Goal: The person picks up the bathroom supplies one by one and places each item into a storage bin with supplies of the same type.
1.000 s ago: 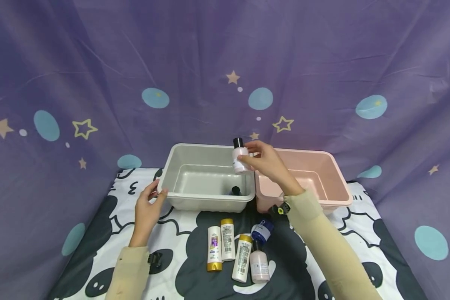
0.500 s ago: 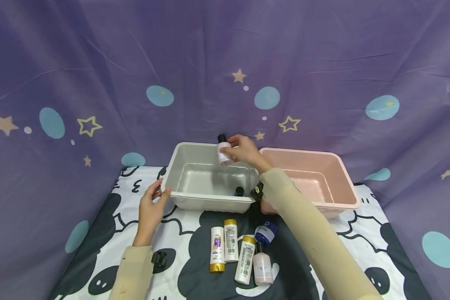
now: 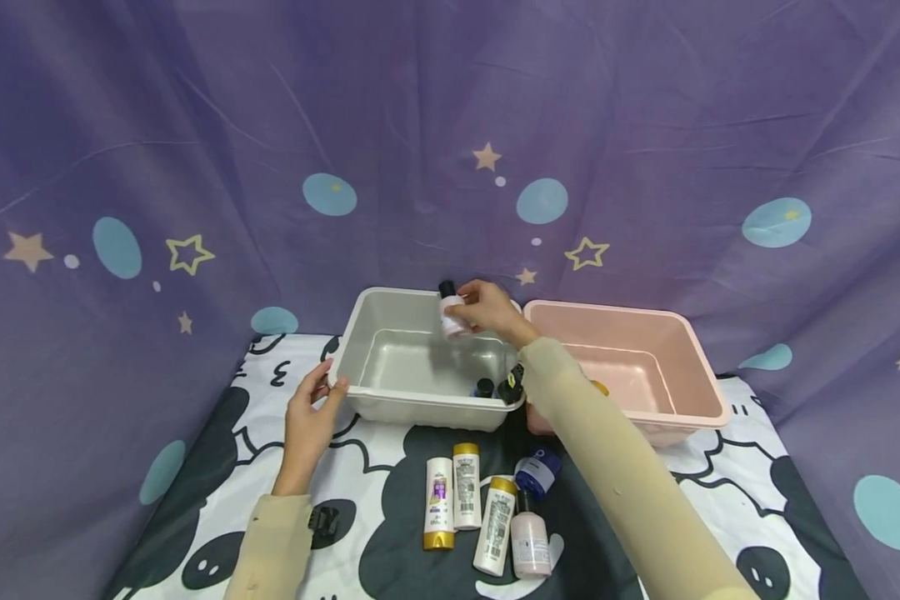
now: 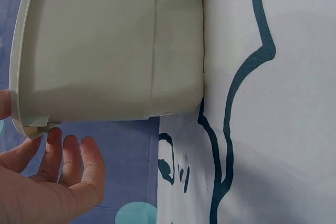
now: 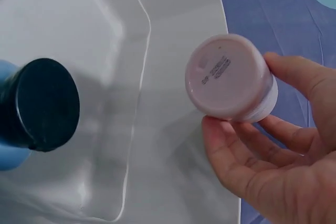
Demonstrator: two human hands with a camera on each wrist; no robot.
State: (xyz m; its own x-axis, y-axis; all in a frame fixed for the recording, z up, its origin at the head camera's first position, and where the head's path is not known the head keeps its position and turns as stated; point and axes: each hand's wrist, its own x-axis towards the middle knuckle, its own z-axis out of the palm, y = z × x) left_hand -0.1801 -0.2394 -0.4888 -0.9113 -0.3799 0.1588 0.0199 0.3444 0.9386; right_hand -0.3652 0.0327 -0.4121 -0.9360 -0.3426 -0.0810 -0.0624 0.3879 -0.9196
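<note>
My right hand point(image 3: 491, 310) grips a pale pink bottle with a black cap point(image 3: 452, 318) over the back of the light grey bin point(image 3: 420, 407). The right wrist view shows the bottle's base point(image 5: 223, 80) between thumb and fingertips. At the grey bin's front left corner, my left hand point(image 3: 311, 421) holds the rim, with fingers point(image 4: 71, 158) under the lip. Inside that bin, near its front right corner, stands a blue bottle with a dark cap point(image 5: 47, 106).
A pink bin point(image 3: 690, 358) stands right of the grey one; a bit of gold point(image 3: 600, 387) shows inside. In front lie several white bottles with gold caps point(image 3: 438, 504), a pale pink bottle point(image 3: 530, 546) and a blue container point(image 3: 537, 473). A purple curtain point(image 3: 420, 125) hangs behind.
My right hand has carried the pale pink bottle left, from the grey bin's right side to over its back middle. The left hand stays at the bin's corner.
</note>
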